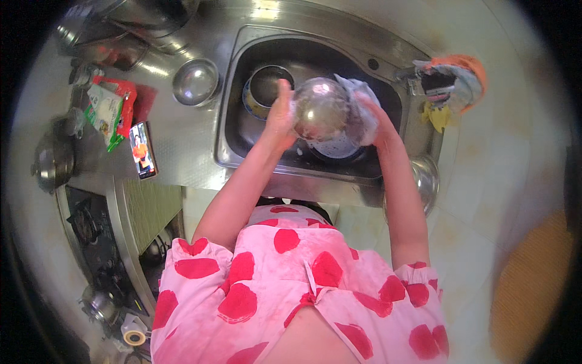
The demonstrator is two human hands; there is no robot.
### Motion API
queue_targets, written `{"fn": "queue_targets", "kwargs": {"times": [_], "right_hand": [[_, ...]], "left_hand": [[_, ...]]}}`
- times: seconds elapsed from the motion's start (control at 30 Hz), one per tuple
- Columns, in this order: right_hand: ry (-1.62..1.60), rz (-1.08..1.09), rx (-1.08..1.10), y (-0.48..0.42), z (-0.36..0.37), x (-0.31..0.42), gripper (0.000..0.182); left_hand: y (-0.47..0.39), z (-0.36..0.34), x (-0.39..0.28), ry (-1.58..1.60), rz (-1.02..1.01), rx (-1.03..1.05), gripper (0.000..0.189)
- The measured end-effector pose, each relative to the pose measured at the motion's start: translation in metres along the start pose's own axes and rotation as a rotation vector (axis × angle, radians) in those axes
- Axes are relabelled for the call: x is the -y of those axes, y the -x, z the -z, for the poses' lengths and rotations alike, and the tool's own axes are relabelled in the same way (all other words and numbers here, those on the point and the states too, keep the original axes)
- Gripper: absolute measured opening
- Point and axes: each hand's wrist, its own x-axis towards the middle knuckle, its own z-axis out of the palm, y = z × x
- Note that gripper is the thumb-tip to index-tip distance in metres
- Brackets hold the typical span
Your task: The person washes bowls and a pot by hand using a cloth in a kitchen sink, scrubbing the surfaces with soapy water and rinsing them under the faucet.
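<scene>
My left hand (283,117) grips the left rim of a shiny metal bowl (322,109), whose rounded outside faces up towards me. On its right side, my right hand (373,119) presses a wet, soapy pale cloth (359,93) against the metal. Both hands are above a stainless steel sink (254,143). Under the held bowl, partly hidden by it, is a vessel with white suds (336,148). A metal bowl (272,84) sits inside a patterned bowl (249,107) at the sink's left, partly behind my left thumb.
On the steel counter stand another metal bowl (195,82), a lit smartphone (142,150) and food packets (105,109). Cloths (459,82) hang at the sink's right, above a yellow item (437,116). A shiny metal vessel (425,182) is beside my right forearm. A gas stove (97,241) lies at left.
</scene>
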Motion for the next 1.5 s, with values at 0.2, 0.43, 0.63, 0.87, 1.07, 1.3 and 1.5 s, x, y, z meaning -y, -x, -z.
{"fn": "queue_targets", "kwargs": {"times": [0.2,0.43,0.63,0.87,1.07,1.3,1.5], "right_hand": [[0.566,0.258,0.115,0.003,-0.013,0.003,0.04],[0.478,0.664,-0.236,0.0,-0.041,-0.059,0.047],[1.256,1.037,-0.351,0.012,-0.077,-0.055,0.048],[-0.129,0.09,0.0,0.007,-0.006,-0.017,0.046],[1.324,0.72,0.059,0.03,-0.047,-0.026,0.04],[1.325,0.605,0.131,0.034,-0.046,-0.039,0.044],[1.569,0.918,-0.042,0.006,-0.05,-0.033,0.054]], "left_hand": [[-0.011,0.006,-0.004,-0.845,0.067,0.173,0.036],[-0.035,0.031,0.04,0.468,-0.058,-0.258,0.038],[-0.021,0.017,0.04,0.513,0.013,-0.117,0.04],[-0.027,0.031,0.032,0.103,-0.044,-0.159,0.051],[-0.024,0.039,0.02,-0.249,0.442,-0.179,0.057],[-0.009,0.056,0.03,-0.39,0.386,-0.085,0.036],[-0.01,0.05,0.052,-0.805,0.12,-0.104,0.036]]}}
